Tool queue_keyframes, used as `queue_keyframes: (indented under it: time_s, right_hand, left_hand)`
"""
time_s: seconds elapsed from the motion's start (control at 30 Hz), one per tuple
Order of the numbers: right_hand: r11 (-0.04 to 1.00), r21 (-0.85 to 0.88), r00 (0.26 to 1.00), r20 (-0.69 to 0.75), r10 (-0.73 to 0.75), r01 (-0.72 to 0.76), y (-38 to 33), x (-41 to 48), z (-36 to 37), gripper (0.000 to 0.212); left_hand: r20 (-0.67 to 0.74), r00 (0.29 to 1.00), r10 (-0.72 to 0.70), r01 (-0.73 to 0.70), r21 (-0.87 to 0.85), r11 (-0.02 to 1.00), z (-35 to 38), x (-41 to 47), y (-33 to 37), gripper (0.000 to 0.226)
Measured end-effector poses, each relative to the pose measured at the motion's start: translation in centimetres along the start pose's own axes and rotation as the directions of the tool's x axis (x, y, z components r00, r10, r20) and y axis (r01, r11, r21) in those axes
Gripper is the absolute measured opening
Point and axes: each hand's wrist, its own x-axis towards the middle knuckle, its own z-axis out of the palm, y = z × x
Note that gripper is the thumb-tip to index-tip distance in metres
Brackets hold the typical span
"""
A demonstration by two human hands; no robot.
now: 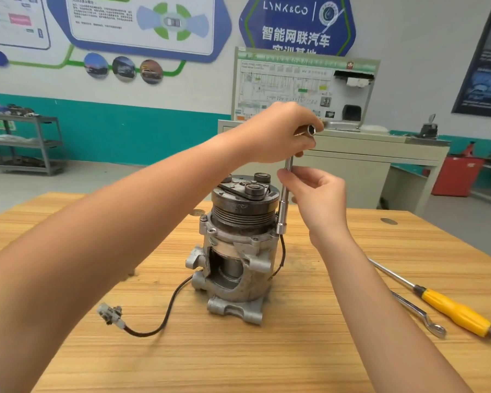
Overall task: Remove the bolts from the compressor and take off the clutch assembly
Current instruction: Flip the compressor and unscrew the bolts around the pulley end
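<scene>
While the compressor [233, 262] stands upright on the tabletop [295, 353], the vertical wrench [283, 211] is gripped on top by the raised left hand [278, 131]; its shaft is pinched by the right hand [321, 199] fingers [284, 176].

Your compressor [236, 259] stands mid-table [267, 364]; its connector [111, 314] lies front-left, while the screwdriver [454, 310] and spanner [414, 307] lie side by side at your right, perhaps touching.

blue wall sign [296, 24] reads "LYNK&CO" above "智能网联汽车", lower line cut off by board, wiring diagram board [301, 86] marked "HV", other print too small to read
</scene>
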Motion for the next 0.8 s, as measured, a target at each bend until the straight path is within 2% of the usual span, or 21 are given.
queue_keyframes:
  time_s: [0.2,0.4,0.57,0.8]
  right_hand:
    - [1.0,-0.023,1.0,0.019,-0.006,0.006,0.0,0.2,0.0,0.011]
    - [0.993,-0.102,0.997,0.068,-0.046,0.053,-0.2,0.4,-0.2,0.015]
    - [0.973,-0.205,0.984,0.163,-0.07,0.103,-0.8,0.9,-1.3,0.016]
    - [0.984,-0.169,0.971,0.24,-0.021,0.063,-0.7,0.8,-0.9,0.016]
  left_hand:
    - [0.015,0.999,0.047,-0.047,0.01,0.999,-0.1,-0.4,0.0,0.031]
    - [0.095,0.995,0.006,-0.001,-0.046,0.999,-0.7,-0.4,-0.1,0.027]
    - [0.179,0.984,-0.018,0.028,-0.054,0.998,-1.6,0.3,0.1,0.032]
    - [0.126,0.985,-0.115,0.124,-0.074,0.989,-0.8,0.6,-0.7,0.031]
